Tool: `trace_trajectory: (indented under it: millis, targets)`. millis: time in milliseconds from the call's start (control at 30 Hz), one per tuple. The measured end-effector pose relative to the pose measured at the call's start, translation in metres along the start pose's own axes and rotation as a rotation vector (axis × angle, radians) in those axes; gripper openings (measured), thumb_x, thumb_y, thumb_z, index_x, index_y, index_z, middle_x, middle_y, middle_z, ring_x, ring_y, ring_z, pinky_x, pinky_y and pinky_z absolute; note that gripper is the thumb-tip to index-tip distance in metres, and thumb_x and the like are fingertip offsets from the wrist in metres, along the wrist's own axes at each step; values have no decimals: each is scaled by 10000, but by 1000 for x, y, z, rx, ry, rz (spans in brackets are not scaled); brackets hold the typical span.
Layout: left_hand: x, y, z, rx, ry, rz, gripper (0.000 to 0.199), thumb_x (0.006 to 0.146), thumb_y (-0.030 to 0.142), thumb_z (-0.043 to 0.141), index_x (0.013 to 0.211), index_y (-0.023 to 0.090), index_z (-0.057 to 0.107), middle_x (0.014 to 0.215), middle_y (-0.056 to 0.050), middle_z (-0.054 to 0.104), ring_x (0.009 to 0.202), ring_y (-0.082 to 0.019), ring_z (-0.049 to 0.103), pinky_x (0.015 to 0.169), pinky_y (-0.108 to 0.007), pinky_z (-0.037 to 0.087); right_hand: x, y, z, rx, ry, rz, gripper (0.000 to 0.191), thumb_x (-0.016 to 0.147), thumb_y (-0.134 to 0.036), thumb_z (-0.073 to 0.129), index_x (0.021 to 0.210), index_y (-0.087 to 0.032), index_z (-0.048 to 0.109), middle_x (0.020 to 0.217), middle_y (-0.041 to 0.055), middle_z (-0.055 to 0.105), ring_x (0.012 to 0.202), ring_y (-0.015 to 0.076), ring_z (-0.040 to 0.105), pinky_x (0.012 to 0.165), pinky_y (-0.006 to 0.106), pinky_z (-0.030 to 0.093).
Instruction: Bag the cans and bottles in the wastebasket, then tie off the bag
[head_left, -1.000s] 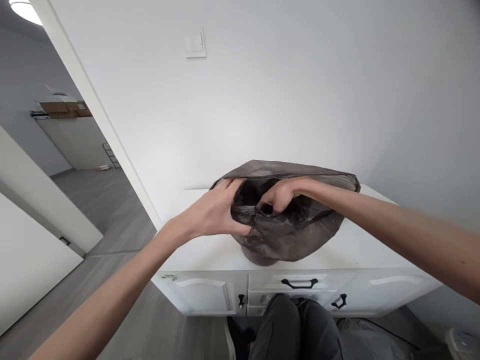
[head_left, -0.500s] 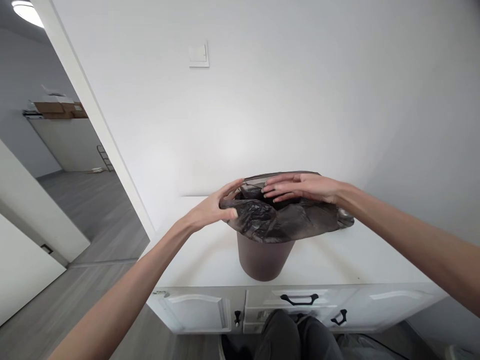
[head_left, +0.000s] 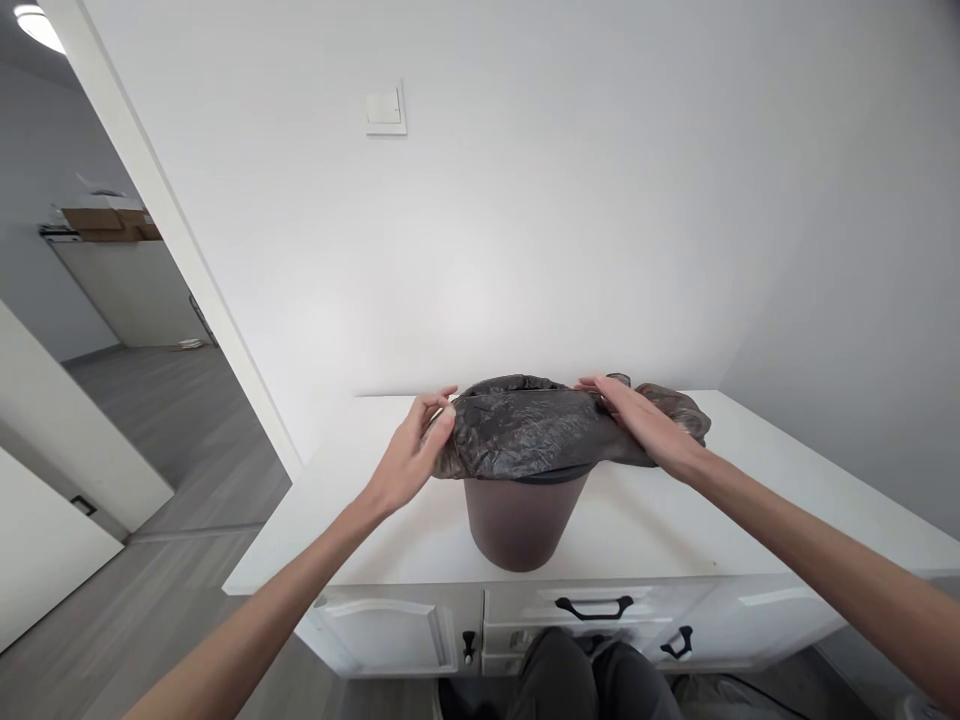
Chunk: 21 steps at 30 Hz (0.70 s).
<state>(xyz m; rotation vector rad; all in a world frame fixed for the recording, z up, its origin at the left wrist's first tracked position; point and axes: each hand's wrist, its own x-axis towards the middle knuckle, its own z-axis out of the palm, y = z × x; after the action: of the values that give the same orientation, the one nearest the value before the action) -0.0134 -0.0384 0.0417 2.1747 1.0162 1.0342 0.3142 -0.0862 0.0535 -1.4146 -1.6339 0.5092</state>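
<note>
A dark, see-through garbage bag (head_left: 525, 430) is draped over the top of a brown trash can (head_left: 525, 520), its edge folded down outside the rim. The can stands upright on a white cabinet top (head_left: 300, 545). At the left side of the rim, my left hand (head_left: 409, 455) is curled with thumb and fingers on the bag's edge. My right hand (head_left: 652, 425) lies along the right side of the bag, fingers stretched out toward the far rim. Some bag plastic bunches out beyond that hand. The can's inside is hidden by the bag.
A white wall with a light switch (head_left: 385, 108) rises behind the cabinet. Black handles (head_left: 595, 607) sit on the cabinet front, above my knees (head_left: 562, 675). At left, a doorway opens to a room with cardboard boxes (head_left: 109, 220).
The near side of the bag has been pulled smoother over the rim. My right hand has come out of the bag's mouth to its outer right side; my left hand has shifted slightly left.
</note>
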Motion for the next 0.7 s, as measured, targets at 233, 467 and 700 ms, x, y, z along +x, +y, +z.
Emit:
trace_trajectory:
  millis: [233,467,700]
  targets:
    - [-58,14,8,294,139,383,212,970,242,633,1149,269,522,1483,-141,553,1408,-287,525,1122,-500,498,-56,10,8,44,261,-92,351,1003,-505,548,1265,-273,578,1187,92,681,1107,262,661,988,443,548]
    - [-93,-6,22,559,134,575,263,834,26,638,923,272,622,1277,-88,652,1269,-289,612,1039,-482,556,-89,46,21,-303,109,-469,97,995,-226,528,982,-287,603,913,58,634,878,261,606,808,453,532]
    - [-109,-47,33,479,-161,433,229,928,157,632,1106,297,664,1340,-98,659,1270,-290,641,1022,-452,584,-101,64,26,-581,-190,-522,207,1009,-222,467,1069,-262,661,980,85,719,893,286,678,791,481,575]
